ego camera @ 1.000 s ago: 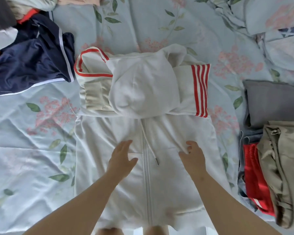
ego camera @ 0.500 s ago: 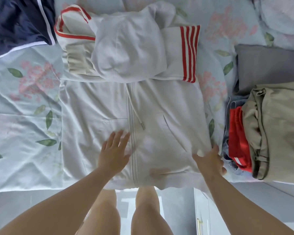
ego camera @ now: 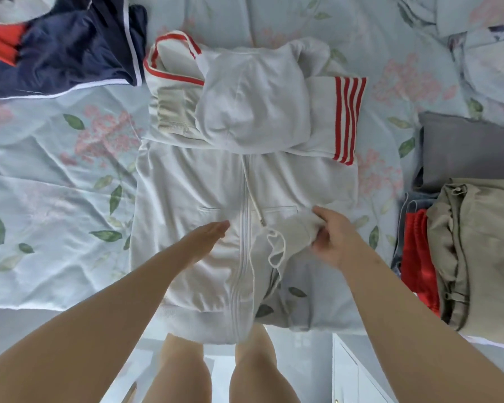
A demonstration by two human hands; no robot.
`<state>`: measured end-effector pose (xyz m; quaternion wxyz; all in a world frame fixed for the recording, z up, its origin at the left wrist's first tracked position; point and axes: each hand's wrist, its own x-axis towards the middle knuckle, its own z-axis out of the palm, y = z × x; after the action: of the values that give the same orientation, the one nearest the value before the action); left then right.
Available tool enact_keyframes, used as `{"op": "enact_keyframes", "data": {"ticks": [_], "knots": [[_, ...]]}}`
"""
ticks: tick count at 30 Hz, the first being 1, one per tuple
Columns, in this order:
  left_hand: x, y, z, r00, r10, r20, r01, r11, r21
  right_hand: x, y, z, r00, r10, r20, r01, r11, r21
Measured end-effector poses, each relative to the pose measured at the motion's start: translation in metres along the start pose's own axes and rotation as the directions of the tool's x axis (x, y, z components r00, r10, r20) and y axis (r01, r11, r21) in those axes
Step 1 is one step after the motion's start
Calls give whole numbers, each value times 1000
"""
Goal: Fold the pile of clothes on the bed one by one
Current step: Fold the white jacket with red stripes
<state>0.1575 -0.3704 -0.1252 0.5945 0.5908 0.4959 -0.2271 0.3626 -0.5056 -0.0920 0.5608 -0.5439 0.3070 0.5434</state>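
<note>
Mid-fold on white zip hoodie (ego camera: 186, 187), spread front-up across middle of bed (ego camera: 56, 175), hem hanging over near edge. Sleeves and hood (ego camera: 245, 106) already folded down over chest, red-striped cuff (ego camera: 346, 117) on right.

Step in hand, by the look of it: bringing right side panel in toward zip (ego camera: 244, 242).

Left hand (ego camera: 207, 237) flat, fingers straight and together, pressing on body just left of zip, gripping nothing. Right hand (ego camera: 332, 237) curled, pinching bunched fabric of right front panel, raised off the sheet and pulled inward.

Next move probably: lay the pinched panel over along the zip line, smooth out the bunch, then fold bottom up toward hood. Needs left hand kept as anchor so the body does not slide.

Fleecy cotton knit, soft and thick, ribbed hem and cuffs, loose cord drawstring (ego camera: 252, 193) across front. Likely to hold soft rounded folds, not sharp creases.

Unfolded navy garment (ego camera: 70, 53) with white piping top left. Folded stack on right: grey piece (ego camera: 472, 146), khaki piece (ego camera: 483, 242), red piece (ego camera: 419, 257).
</note>
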Motion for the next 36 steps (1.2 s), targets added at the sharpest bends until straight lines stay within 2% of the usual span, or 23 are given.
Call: {"op": "enact_keyframes", "data": {"ticks": [1, 2, 3, 5, 6, 7, 9, 11, 13, 16, 19, 21, 24, 27, 32, 34, 36], "knots": [[-2, 2, -3, 1000, 0, -12, -1, 998, -61, 3, -2, 7, 999, -32, 14, 30, 994, 102], [-5, 2, -4, 1000, 9, -21, -11, 993, -113, 7, -2, 12, 998, -51, 21, 48, 991, 125], [-8, 2, -4, 999, 16, -28, -20, 987, -161, 10, 0, 16, 998, -54, 22, 52, 997, 65], [-14, -2, -2, 1000, 14, -16, -18, 968, -249, 21, 8, 20, 996, -78, -36, 67, 965, -252], [-16, -6, -1, 1000, 14, 0, -13, 961, -275, 24, 13, 22, 990, -126, -68, 84, 897, -434], [-17, -11, 0, 1000, 15, 19, -9, 957, -290, 27, 18, 23, 977, -198, -76, 114, 794, -597], [-20, -19, 3, 998, 40, 54, -22, 956, -293, 30, 25, 24, 928, -372, 15, 217, 507, -834], [-19, -24, 5, 995, 64, 81, -41, 963, -266, 32, 30, 25, 865, -476, 157, 315, 271, -910], [-15, -28, 6, 996, 41, 79, -24, 980, -198, 33, 33, 30, 812, -506, 289, 386, 95, -918], [-9, -25, 6, 997, 20, -70, -17, 999, 48, 33, 37, 41, 763, -404, 505, 456, -216, -863], [-2, -18, -3, 988, 61, -143, -34, 983, 181, 35, 42, 48, 707, -249, 662, 459, -551, -697], [3, -19, -6, 987, 85, -138, -55, 976, 209, 39, 44, 52, 662, -159, 733, 433, -717, -546], [2, -26, -6, 986, 82, -142, -60, 986, 156, 48, 41, 63, 592, 28, 805, 469, -825, -316], [-3, -33, -5, 983, 36, -178, -31, 999, 30, 57, 38, 76, 608, 157, 778, 476, -857, -198], [-6, -32, -3, 977, -12, -213, -3, 998, -70, 67, 35, 90, 625, 314, 715, 478, -878, -33], [-9, -31, 2, 980, -20, -195, 10, 998, -54, 67, 29, 88, 622, 331, 709, 474, -881, -4], [-12, -30, 10, 987, -12, -159, 13, 1000, 5, 66, 20, 83, 597, 272, 754, 479, -875, -63]]}}
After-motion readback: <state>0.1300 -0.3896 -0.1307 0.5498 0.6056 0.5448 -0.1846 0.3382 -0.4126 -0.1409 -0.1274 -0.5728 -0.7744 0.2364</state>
